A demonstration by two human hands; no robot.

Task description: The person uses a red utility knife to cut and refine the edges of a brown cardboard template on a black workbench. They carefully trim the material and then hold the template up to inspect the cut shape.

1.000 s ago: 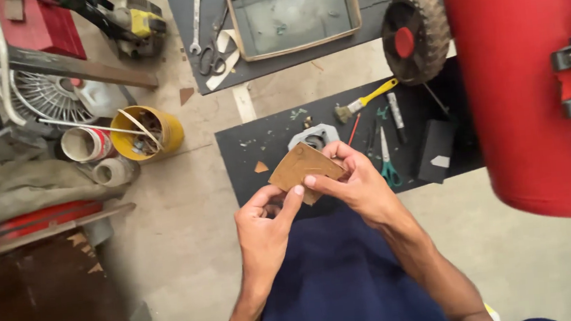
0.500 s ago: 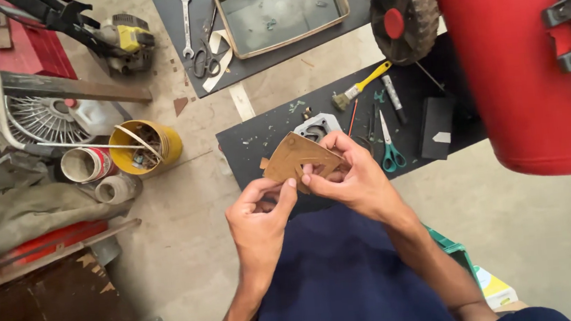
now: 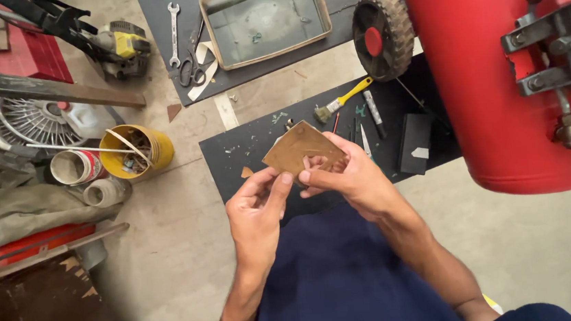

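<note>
Both hands are up over the lap pinching a thin brown sheet: left hand grips its lower edge with thumb and fingers, right hand closes on it from the right side. Just past that there's a black mat on the floor with a yellow-handled brush. Yellow bucket sits left, red tank right. Farther back: tray, wrench.
</note>
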